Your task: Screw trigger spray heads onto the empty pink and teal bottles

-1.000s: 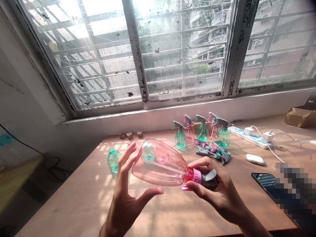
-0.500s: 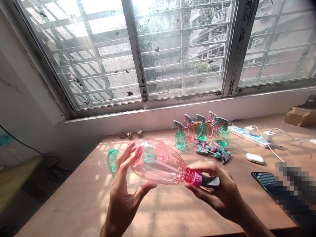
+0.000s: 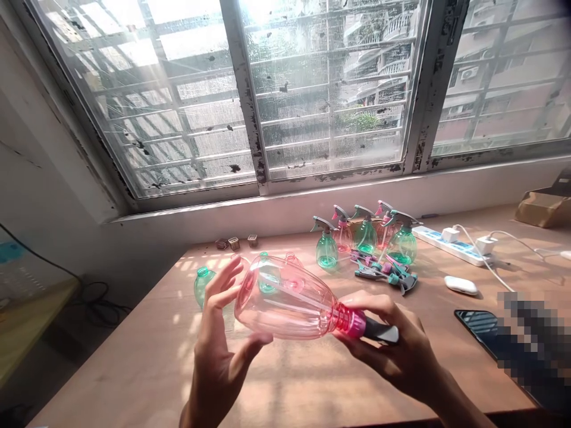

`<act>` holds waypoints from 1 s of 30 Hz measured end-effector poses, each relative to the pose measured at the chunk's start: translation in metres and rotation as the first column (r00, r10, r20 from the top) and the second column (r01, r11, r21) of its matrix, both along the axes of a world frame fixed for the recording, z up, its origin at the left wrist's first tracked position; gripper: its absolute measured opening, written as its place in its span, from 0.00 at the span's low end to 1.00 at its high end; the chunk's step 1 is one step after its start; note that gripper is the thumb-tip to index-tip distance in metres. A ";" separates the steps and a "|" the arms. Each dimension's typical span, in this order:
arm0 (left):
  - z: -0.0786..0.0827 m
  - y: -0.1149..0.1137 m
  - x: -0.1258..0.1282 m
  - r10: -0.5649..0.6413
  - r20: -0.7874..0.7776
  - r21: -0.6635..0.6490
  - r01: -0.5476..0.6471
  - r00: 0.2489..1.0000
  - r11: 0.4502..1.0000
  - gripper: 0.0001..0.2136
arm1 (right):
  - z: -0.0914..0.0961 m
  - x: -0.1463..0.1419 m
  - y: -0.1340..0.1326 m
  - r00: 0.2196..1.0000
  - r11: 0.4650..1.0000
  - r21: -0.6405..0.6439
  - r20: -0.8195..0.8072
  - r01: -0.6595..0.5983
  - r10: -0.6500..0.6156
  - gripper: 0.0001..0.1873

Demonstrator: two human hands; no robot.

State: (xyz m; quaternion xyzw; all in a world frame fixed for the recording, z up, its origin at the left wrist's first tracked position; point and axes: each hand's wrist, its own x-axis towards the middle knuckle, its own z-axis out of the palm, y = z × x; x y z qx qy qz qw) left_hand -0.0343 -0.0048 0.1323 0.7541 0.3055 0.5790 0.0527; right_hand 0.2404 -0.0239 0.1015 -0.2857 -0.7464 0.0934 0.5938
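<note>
A clear pink spray bottle is held up over the table, lying nearly on its side with its base to the left. My right hand grips its pink collar and grey spray head, fingers above and thumb side below. Around the wide base, my left hand is open, fingers spread on the far left and thumb under the lower edge; whether they touch is unclear. A thin tube shows inside the bottle. Behind it stand a green bottle without a head and, seen partly through the pink plastic, another green one.
Several complete spray bottles stand by the window wall. Loose spray heads lie in front of them. At right are a power strip with plugs, a white case, a dark phone and a cardboard box.
The pink bottle's base has dipped slightly and shifted a little left. My left thumb and fingers have drawn back slightly to the left, while my right hand keeps its grip on the head.
</note>
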 end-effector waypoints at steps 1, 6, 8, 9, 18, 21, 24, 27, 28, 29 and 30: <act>0.001 0.000 0.000 0.000 -0.003 0.004 0.000 1.000 1.000 0.21 | 0.000 0.000 0.000 1.000 1.000 -0.014 -0.024 -0.005 0.005 0.15; 0.001 -0.001 0.002 0.026 -0.011 0.075 -0.025 1.000 0.997 0.24 | -0.001 0.000 0.000 0.975 0.985 -0.162 -0.220 -0.068 0.031 0.11; -0.001 -0.002 0.003 0.048 -0.018 0.098 -0.047 0.999 0.994 0.25 | -0.001 0.003 0.001 0.968 0.978 -0.198 -0.251 -0.070 0.018 0.11; -0.002 -0.002 0.004 0.051 -0.035 0.089 -0.048 0.998 0.995 0.26 | -0.001 0.004 0.001 0.967 0.978 -0.202 -0.255 -0.059 0.006 0.10; -0.003 0.000 0.001 0.023 -0.058 -0.105 -0.029 0.998 0.994 0.22 | -0.001 0.004 0.004 0.997 0.996 0.094 -0.073 0.002 0.004 0.21; -0.002 0.001 0.000 0.000 -0.056 -0.079 -0.005 0.998 0.997 0.21 | -0.002 0.003 0.003 0.991 1.000 0.013 -0.133 -0.026 0.028 0.19; 0.000 0.000 0.001 0.000 -0.068 0.022 0.002 0.998 1.000 0.24 | -0.002 0.004 0.002 0.966 0.990 -0.127 -0.257 -0.060 0.025 0.13; 0.001 -0.001 0.003 0.013 -0.075 0.081 -0.007 0.997 0.997 0.28 | -0.002 0.005 0.001 0.956 0.977 -0.191 -0.291 -0.098 0.039 0.11; 0.000 -0.002 0.003 0.016 -0.086 0.076 -0.009 0.996 0.997 0.30 | -0.002 0.005 0.000 0.958 0.977 -0.187 -0.284 -0.100 0.044 0.12; 0.000 -0.002 0.003 0.015 -0.094 0.063 -0.009 0.995 0.998 0.33 | -0.001 0.005 0.000 0.961 0.980 -0.172 -0.271 -0.097 0.048 0.12; -0.001 -0.002 0.003 0.010 -0.098 0.045 -0.006 0.995 0.999 0.35 | -0.001 0.005 0.000 0.967 0.985 -0.144 -0.250 -0.090 0.052 0.14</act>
